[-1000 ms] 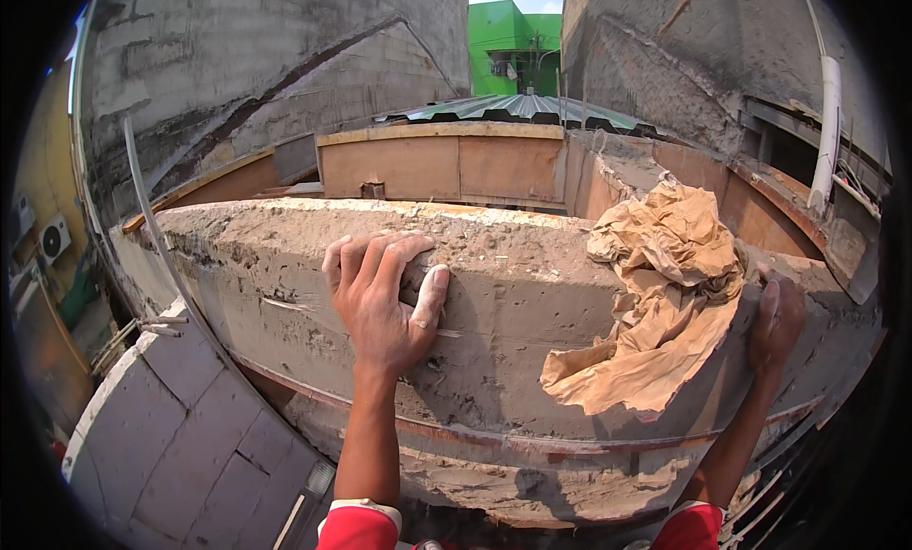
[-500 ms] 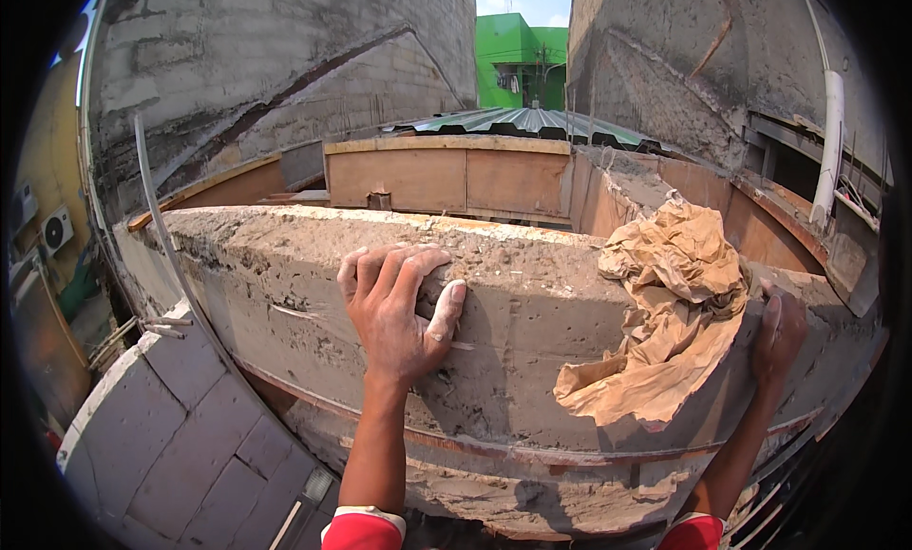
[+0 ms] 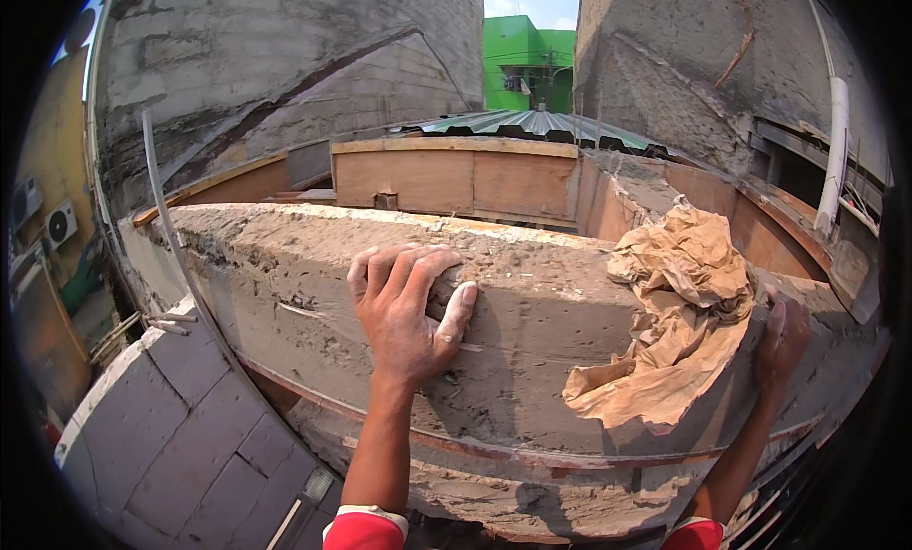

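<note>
A rough grey concrete beam [image 3: 532, 360] runs across in front of me, its top edge crumbly and dusty. My left hand [image 3: 407, 312] is hooked over that top edge, fingers curled on top and the dusty thumb pressed against the near face. Further right, my right hand [image 3: 783, 341] also grips the edge; its fingers are partly hidden. Between the hands, closest to the right one, a crumpled sheet of brown paper [image 3: 679, 312] drapes over the edge and hangs down the near face.
Plywood formwork [image 3: 427, 180] and a corrugated metal roof [image 3: 532, 123] lie beyond the beam. A thin bent pole [image 3: 161, 199] leans at the left, by a grey block wall [image 3: 180, 436]. At the right stands a white pipe [image 3: 836, 151]. Tall masonry walls rise on both sides.
The view has shifted slightly, so the scene sits a little further right. Both hands keep their places on the beam, and the paper hangs as before.
</note>
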`<state>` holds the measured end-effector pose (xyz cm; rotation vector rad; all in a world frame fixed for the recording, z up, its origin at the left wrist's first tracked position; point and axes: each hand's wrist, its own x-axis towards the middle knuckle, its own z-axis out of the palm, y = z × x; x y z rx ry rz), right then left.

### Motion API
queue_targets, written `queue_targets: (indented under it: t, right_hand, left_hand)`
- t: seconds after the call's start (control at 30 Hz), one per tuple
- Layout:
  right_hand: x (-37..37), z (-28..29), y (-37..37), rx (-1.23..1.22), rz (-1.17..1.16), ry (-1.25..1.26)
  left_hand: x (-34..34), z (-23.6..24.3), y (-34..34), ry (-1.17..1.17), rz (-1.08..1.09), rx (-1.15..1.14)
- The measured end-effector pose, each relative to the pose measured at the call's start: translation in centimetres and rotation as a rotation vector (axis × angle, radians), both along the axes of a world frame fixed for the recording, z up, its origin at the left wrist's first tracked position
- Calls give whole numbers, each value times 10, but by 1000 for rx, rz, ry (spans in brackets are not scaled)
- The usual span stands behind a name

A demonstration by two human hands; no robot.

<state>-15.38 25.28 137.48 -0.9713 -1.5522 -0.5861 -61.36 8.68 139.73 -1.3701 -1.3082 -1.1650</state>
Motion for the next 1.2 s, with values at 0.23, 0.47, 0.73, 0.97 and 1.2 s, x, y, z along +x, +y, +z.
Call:
queue_targets:
  t: [0.23, 0.47, 0.73, 0.97, 1.2]
  right_hand:
    - [9, -1, -4, -15, -9, -36]
    - [5, -4, -1, -27, 0, -19]
    - [12, -5, 4, -33, -21, -35]
    - [11, -16, 7, -92, 35, 31]
    - [72, -35, 17, -129, -78, -3]
  left_hand:
    - [-1, -1, 0, 3, -14, 5]
    - [-1, -1, -4, 3, 7, 2]
    - [-3, -2, -2, 8, -18, 3]
    - [-5, -5, -14, 1, 0, -25]
    - [-2, -11, -29, -18, -72, 7]
